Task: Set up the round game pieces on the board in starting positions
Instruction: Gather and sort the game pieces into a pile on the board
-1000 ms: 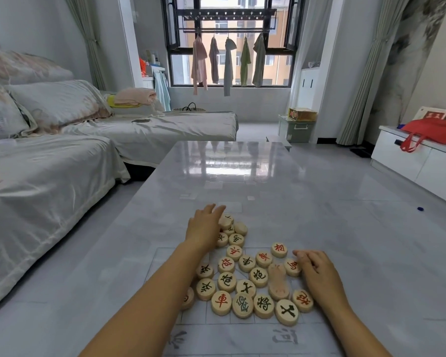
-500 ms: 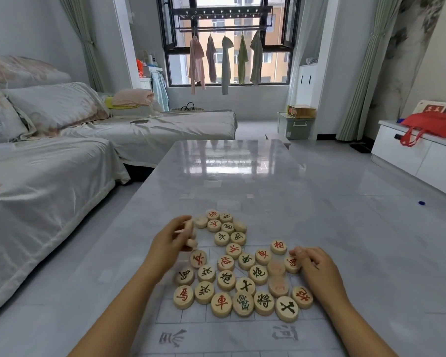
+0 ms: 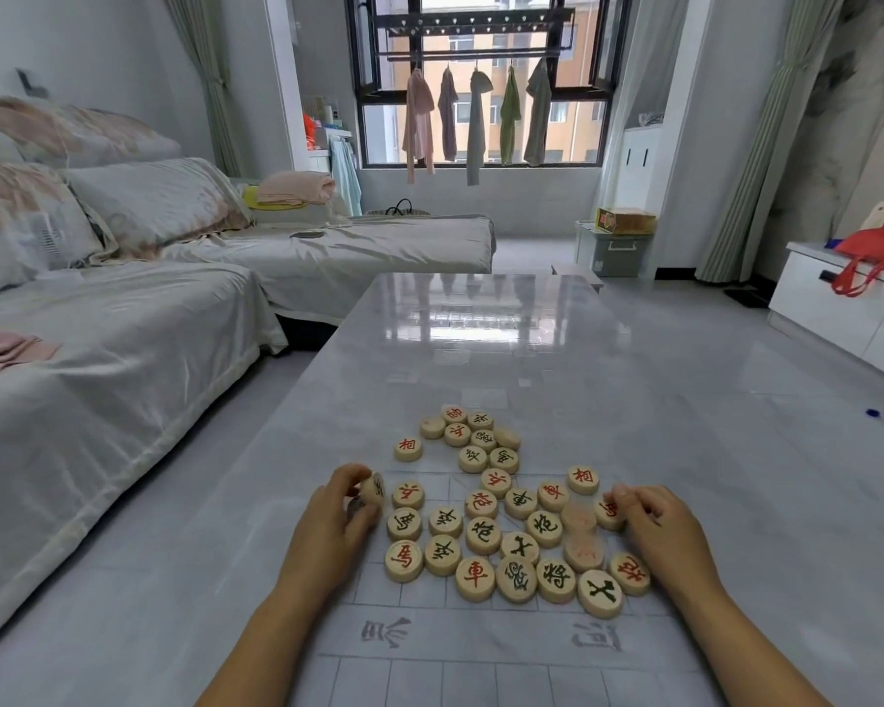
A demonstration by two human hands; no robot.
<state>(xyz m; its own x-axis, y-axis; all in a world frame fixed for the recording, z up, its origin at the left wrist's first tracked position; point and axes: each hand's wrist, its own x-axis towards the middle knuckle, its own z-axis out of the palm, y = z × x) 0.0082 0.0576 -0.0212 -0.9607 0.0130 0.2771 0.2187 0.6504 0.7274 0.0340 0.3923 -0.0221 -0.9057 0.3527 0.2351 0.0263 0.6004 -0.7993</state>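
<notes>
Several round wooden game pieces (image 3: 483, 534) with red or dark characters lie bunched on a thin translucent board (image 3: 481, 640) with a printed grid, spread over the grey table. More pieces (image 3: 473, 436) trail off past the board's far edge. My left hand (image 3: 335, 523) is at the left of the pile, its fingers closed on a tilted piece (image 3: 373, 489) lifted off the surface. At the right of the pile my right hand (image 3: 657, 528) has its fingertips pinched on a red-marked piece (image 3: 608, 512) that lies on the board.
The glossy grey table (image 3: 532, 359) stretches far ahead. A covered sofa (image 3: 98, 359) runs along the left, close to the table's edge. A white cabinet (image 3: 848, 308) with a red bag stands at the right. A small blue object (image 3: 872, 412) lies on the floor.
My left hand drew back from the far pieces to the pile's left side and picked up a piece. Pieces on the left were spread apart. My right hand barely moved.
</notes>
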